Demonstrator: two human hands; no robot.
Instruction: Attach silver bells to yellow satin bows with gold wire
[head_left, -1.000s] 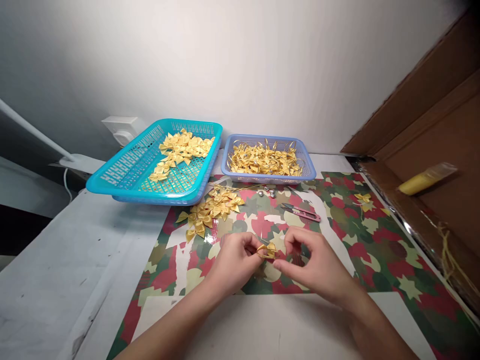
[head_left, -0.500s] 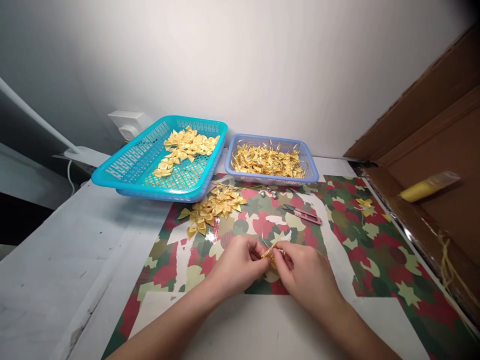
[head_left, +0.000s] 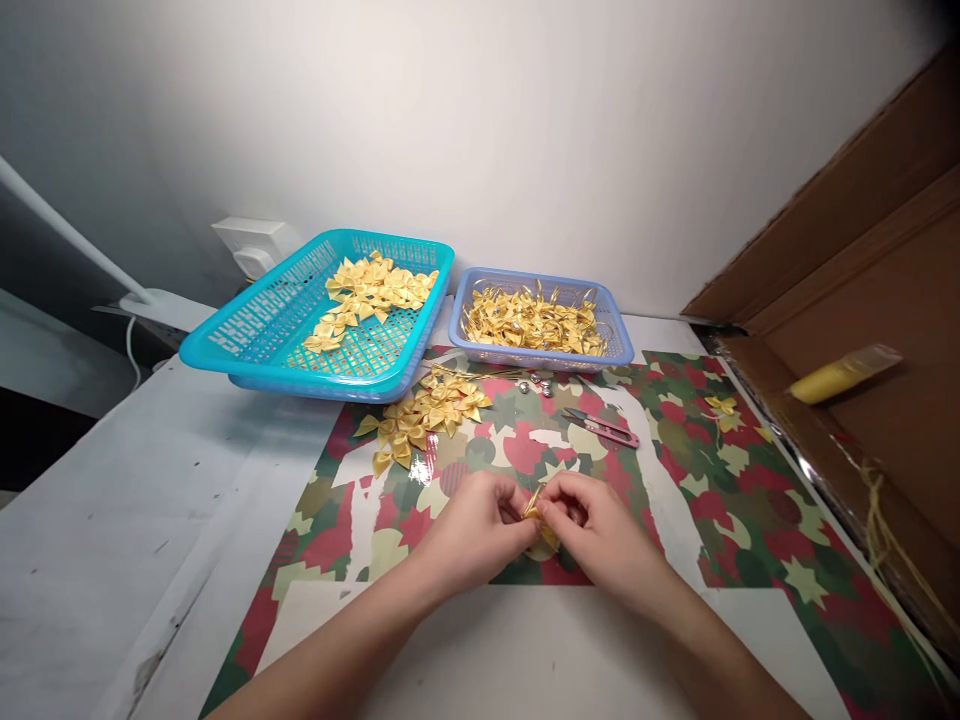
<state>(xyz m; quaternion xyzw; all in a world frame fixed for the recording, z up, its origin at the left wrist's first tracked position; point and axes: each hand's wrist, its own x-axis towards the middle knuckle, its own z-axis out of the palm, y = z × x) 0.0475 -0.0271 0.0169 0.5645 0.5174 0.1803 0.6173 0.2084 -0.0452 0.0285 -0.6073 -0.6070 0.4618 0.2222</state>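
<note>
My left hand (head_left: 480, 525) and my right hand (head_left: 596, 520) meet low over the patterned sheet, fingertips nearly touching. Both pinch a small yellow ribbon bow (head_left: 546, 543) with a gold cord (head_left: 533, 498) at it; the fingers hide much of the bow, and I cannot make out how the cord runs. Beyond my left hand lies a loose pile of yellow bows (head_left: 431, 415). Pink-handled thread snips (head_left: 604, 428) rest beyond my right hand. A few small silver bells (head_left: 547, 389) and some gold cords (head_left: 487, 375) are near the lilac basket.
A turquoise basket (head_left: 315, 378) holding yellow bows stands at the back left, beside a lilac basket (head_left: 540, 360) full of bows on gold loops. On the right are a single bow (head_left: 721, 406), a cardboard box (head_left: 847, 250) and a tube with yellow contents (head_left: 844, 375).
My right hand has shifted slightly left, closer to my left fingertips. The gold cord between them now stands more upright. The whole view has moved a little.
</note>
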